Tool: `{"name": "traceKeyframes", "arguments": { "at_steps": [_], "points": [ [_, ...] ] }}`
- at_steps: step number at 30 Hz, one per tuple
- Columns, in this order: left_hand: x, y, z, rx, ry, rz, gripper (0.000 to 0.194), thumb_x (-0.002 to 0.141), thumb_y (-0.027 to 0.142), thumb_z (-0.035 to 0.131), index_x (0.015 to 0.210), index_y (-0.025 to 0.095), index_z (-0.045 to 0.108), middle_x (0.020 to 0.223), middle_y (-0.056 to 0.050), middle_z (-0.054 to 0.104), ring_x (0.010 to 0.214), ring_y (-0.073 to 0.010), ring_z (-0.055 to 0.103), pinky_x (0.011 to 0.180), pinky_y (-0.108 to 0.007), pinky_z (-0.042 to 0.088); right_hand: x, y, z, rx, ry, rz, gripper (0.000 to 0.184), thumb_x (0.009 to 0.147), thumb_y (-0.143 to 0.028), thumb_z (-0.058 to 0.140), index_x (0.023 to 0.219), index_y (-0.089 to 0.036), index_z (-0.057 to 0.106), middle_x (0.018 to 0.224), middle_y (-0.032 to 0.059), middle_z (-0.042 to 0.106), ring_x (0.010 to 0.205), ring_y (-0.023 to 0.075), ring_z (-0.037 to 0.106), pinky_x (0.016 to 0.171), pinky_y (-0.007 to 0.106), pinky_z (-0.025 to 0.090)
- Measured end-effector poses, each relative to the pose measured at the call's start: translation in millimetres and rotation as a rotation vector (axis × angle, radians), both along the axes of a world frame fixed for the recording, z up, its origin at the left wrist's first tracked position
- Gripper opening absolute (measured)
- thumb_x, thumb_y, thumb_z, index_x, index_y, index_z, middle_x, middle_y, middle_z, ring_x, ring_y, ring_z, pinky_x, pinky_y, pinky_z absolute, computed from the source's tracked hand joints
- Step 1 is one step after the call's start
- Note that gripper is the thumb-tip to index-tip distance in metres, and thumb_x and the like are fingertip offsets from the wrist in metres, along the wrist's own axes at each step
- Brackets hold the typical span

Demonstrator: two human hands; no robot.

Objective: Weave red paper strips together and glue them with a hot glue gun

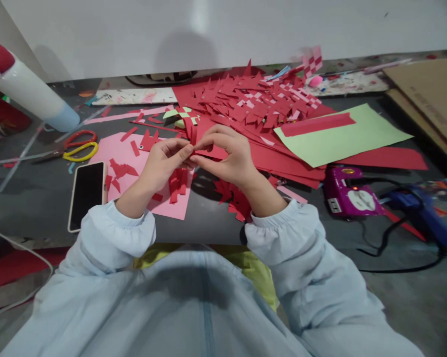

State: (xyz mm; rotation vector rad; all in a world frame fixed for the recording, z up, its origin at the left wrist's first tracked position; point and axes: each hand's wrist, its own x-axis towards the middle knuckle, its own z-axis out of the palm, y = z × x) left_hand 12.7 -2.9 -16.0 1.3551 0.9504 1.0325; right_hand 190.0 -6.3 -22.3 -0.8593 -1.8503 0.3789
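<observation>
My left hand (pixel 169 157) and my right hand (pixel 226 152) meet over the middle of the table, fingertips pinched together. Between them is a red paper strip (pixel 194 133), its upper end sticking up; most of it is hidden by my fingers. Both hands are closed on it. Under my left hand lies a pink paper sheet (pixel 176 210) with red cut-outs (pixel 122 169) and a red piece with a googly eye (pixel 148 142). Just beyond my fingers is a green-and-red woven paper piece (pixel 186 115). More red cut pieces (pixel 238 201) lie below my right hand.
A heap of red paper cut-outs (pixel 241 104) covers the back middle, with a light green sheet (pixel 342 136) to its right. Scissors (pixel 80 146), a phone (pixel 87 196) and a bottle (pixel 40 89) are left. A purple box (pixel 351 193) and a blue glue gun (pixel 424 213) with black cable are right.
</observation>
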Motion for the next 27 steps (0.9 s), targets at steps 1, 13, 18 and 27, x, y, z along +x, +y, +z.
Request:
{"name": "traceKeyframes", "arguments": {
  "at_steps": [1, 13, 18, 27],
  "points": [
    [0.0, 0.1, 0.0, -0.013, 0.006, 0.002, 0.04, 0.075, 0.054, 0.076, 0.085, 0.018, 0.065, 0.072, 0.001, 0.068, 0.065, -0.0118, 0.069, 0.063, -0.024, 0.058, 0.0, 0.0, 0.0, -0.003, -0.004, -0.004, 0.026, 0.087, -0.048, 0.062, 0.079, -0.023, 0.066, 0.08, 0.0042, 0.065, 0.074, 0.0162, 0.059, 0.069, 0.033, 0.051],
    [3.2, 1.0, 6.1, -0.085, -0.144, -0.051, 0.043, 0.064, 0.054, 0.084, 0.076, 0.017, 0.065, 0.064, 0.003, 0.065, 0.056, -0.0084, 0.063, 0.057, -0.02, 0.054, 0.9, 4.3, -5.2, 0.116, 0.068, 0.018, 0.016, 0.086, -0.035, 0.065, 0.083, -0.021, 0.071, 0.079, 0.0033, 0.068, 0.073, 0.0147, 0.061, 0.067, 0.03, 0.051],
    [2.6, 1.0, 6.1, -0.114, -0.174, -0.053, 0.041, 0.062, 0.051, 0.086, 0.076, 0.017, 0.066, 0.065, 0.003, 0.066, 0.055, -0.0078, 0.063, 0.056, -0.019, 0.054, 0.3, 6.6, -7.3, 0.128, 0.105, 0.025, 0.017, 0.089, -0.034, 0.063, 0.084, -0.02, 0.071, 0.079, 0.0031, 0.067, 0.069, 0.0127, 0.059, 0.064, 0.029, 0.048],
    [-2.7, 4.2, 4.8, -0.175, -0.159, -0.06, 0.036, 0.063, 0.047, 0.087, 0.074, 0.018, 0.067, 0.063, 0.002, 0.064, 0.055, -0.0073, 0.06, 0.053, -0.018, 0.049, 5.8, 11.1, -3.4, -0.087, 0.374, -0.031, 0.027, 0.088, -0.047, 0.063, 0.08, -0.02, 0.065, 0.077, 0.0007, 0.065, 0.072, 0.0109, 0.06, 0.066, 0.027, 0.049]
  ]
}}
